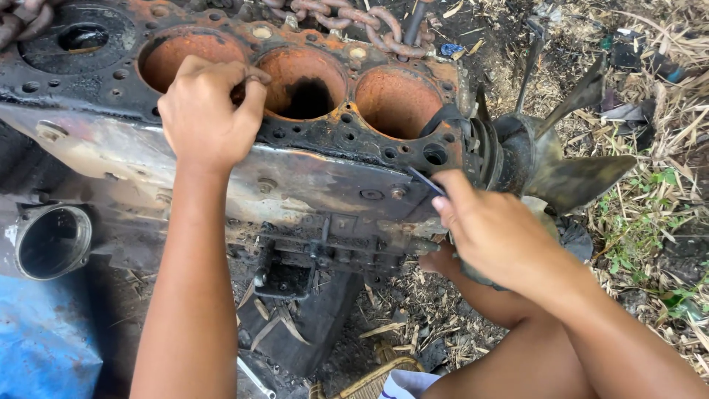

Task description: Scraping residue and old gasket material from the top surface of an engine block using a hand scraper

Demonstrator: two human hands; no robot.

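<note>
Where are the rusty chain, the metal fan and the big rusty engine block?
rusty iron chain (384,29), head view, on a link lying across the block's top edge.
dirty grey metal fan (580,177), head view, on a wide blade.
rusty orange-black engine block (325,174), head view, on its flat side wall.

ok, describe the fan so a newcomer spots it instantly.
Start at the big rusty engine block with its row of round orange cylinder bores. Follow it to the end beside the right hand. The fan sits there: dark, grimy blades splaying outward from a round hub, the only bladed part among flat plates and bores.
</note>
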